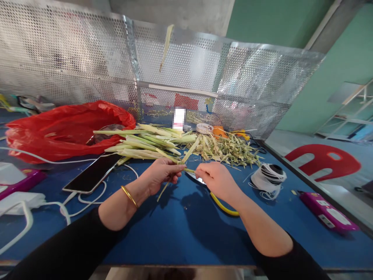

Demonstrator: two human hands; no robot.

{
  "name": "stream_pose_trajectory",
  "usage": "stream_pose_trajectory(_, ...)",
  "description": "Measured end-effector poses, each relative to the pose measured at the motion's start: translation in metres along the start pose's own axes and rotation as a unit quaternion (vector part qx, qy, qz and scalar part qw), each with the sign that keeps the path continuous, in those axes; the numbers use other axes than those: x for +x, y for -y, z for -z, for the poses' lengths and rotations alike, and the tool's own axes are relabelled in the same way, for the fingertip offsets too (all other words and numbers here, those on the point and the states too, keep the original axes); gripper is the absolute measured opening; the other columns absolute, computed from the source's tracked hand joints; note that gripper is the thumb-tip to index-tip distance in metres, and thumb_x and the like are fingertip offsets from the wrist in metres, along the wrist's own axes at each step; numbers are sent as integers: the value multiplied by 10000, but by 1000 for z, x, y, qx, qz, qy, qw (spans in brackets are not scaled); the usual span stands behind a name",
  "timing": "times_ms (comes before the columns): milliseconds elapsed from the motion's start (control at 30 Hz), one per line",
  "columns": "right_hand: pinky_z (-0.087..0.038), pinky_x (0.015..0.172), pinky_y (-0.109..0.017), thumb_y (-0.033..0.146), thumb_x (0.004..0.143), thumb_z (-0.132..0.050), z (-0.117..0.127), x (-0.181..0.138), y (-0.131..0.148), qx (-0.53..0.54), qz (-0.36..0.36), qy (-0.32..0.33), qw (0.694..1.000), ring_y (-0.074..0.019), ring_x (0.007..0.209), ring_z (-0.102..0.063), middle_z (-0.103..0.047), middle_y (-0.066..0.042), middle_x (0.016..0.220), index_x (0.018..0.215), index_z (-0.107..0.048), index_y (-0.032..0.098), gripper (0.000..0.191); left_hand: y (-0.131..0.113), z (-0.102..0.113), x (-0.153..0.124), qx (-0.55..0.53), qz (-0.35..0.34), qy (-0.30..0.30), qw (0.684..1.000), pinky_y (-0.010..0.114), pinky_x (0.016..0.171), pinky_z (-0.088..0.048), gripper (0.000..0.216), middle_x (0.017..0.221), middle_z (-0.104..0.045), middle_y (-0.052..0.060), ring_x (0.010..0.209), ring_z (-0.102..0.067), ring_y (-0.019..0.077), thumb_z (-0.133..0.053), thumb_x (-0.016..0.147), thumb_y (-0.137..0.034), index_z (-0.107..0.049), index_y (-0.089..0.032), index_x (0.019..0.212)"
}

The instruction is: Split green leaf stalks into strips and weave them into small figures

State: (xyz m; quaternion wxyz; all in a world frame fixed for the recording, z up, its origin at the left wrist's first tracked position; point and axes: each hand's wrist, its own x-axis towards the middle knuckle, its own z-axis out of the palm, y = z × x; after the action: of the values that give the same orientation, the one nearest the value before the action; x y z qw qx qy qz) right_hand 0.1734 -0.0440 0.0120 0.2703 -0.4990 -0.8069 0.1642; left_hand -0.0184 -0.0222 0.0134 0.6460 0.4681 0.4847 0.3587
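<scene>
My left hand (160,175) is closed around a thin pale green plant stalk (186,159) that runs up and to the right. My right hand (215,179) pinches the same stalk at its near end. Under the right hand lie scissors with yellow handles (223,206), partly hidden. Just beyond my hands a pile of long green-white stalks (145,144) lies on the blue table (180,229). To its right sits a heap of cut trimmings (230,149).
A red plastic bag (64,128) lies at the back left. A phone (91,175) with white cables rests near my left arm. A white tape roll (269,175) and a purple box (328,214) sit at the right. A perforated metal screen (186,77) walls the back.
</scene>
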Motion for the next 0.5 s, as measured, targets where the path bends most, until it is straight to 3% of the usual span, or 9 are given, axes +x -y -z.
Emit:
stream_pose_trajectory(133, -359, 632, -257, 398, 838, -541, 3, 4, -12, 199, -101, 43, 974, -138, 660, -543, -631, -5, 695, 688, -657, 178, 290, 0, 1, -3, -18, 10, 58, 998, 192, 475, -449, 228, 572, -594, 6, 449, -526, 74, -746, 671, -306, -637, -108, 698)
stream_pose_trajectory(200, -379, 646, -264, 481, 793, -588, -1, 7, -17, 332, -148, 24, 931, -137, 674, -550, -636, -14, 722, 732, -670, 173, 325, 2, 0, -4, -17, 24, 89, 996, 213, 468, -454, 329, 614, -625, 34, 453, -542, 92, -686, 717, -439, -652, -112, 742)
stream_pose_trajectory(300, -383, 612, -259, 466, 704, -692, -14, 9, -16, 478, -172, -2, 861, -108, 588, -507, -586, 11, 617, 706, -659, 161, 306, 7, -4, -4, 3, 39, 115, 993, 212, 443, -423, 458, 596, -619, 39, 441, -533, 99, -611, 732, -567, -659, -112, 757)
stream_pose_trajectory(367, -383, 586, -258, 436, 662, -731, -24, 9, -11, 515, -169, -13, 840, -100, 548, -486, -568, 15, 566, 652, -644, 151, 299, 11, -9, -4, 19, 25, 109, 994, 191, 410, -364, 458, 519, -564, 7, 409, -477, 80, -632, 712, -566, -659, -110, 743)
stream_pose_trajectory(500, -393, 555, -260, 416, 668, -711, -34, 7, -2, 509, -168, -62, 842, -107, 510, -500, -587, -8, 535, 586, -633, 140, 298, 19, -17, -2, 41, -14, 57, 997, 178, 378, -238, 390, 415, -428, -53, 365, -336, 42, -676, 693, -495, -648, -107, 668)
